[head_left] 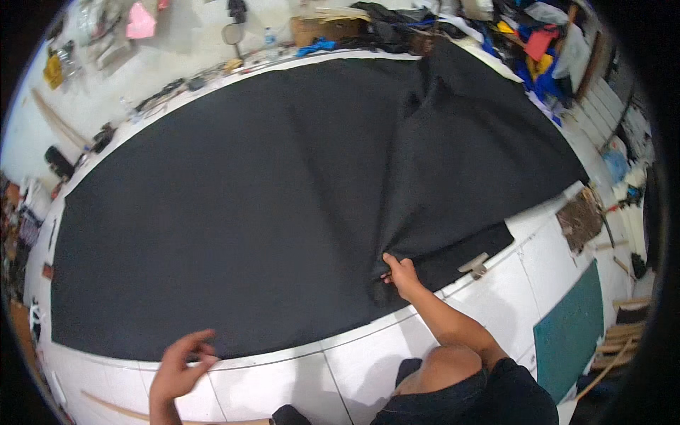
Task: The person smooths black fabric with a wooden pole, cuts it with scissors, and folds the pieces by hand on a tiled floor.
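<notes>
A large sheet of black fabric [212, 191] lies spread over the white tiled floor. My right hand [402, 275] pinches it near its close edge, and folds run from that grip toward the far side. Under the lifted part, another black layer [453, 258] shows. At the sheet's near left edge hovers my left hand [185, 365], fingers parted and nothing in them. Right of my right hand, a small metal piece [476, 265] rests at the edge of the lower layer.
A green mat [570, 329] and a brown scrap [581, 218] lie at the right. Wooden strips [616, 347] are stacked beyond the mat. Along the far wall stand a cardboard box [326, 32], a bottle [270, 37] and heaped coloured material [542, 57]. My bent knee [443, 372] is close to the fabric.
</notes>
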The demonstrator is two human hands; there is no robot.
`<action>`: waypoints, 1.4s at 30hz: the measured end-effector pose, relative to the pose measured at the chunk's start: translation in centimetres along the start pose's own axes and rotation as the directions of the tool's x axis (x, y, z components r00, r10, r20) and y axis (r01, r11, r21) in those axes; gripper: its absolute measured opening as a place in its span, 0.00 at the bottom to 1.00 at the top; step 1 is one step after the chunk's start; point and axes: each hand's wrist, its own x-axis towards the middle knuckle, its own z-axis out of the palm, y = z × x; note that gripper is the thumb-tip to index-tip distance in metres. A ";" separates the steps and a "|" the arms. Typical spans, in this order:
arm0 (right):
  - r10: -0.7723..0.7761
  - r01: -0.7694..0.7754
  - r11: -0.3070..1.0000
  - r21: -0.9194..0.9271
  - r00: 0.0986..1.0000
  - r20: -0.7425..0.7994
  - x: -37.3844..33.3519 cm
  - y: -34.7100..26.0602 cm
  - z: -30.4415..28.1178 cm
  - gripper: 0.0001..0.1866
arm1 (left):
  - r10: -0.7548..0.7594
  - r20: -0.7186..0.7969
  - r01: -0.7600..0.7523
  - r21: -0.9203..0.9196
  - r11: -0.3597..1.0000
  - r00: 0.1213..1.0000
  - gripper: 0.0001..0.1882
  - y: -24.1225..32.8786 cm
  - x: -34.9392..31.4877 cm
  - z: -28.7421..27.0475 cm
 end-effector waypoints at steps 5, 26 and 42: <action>-0.168 0.233 0.966 0.116 0.899 -0.404 3.6 3.9 -8.2 0.20 | -0.360 -0.459 0.243 -0.296 0.924 0.812 0.24 -21.5 0.0 1.6; 0.091 -0.113 0.955 -0.275 0.992 -0.092 -4.0 7.2 -13.0 0.16 | -0.200 -0.711 0.499 0.239 0.833 0.675 0.27 -32.2 0.7 13.2; -0.164 0.884 -0.139 -0.447 0.424 0.891 -11.8 3.7 3.6 0.41 | -0.244 -0.611 0.372 0.090 0.924 0.754 0.39 -34.0 -0.9 12.5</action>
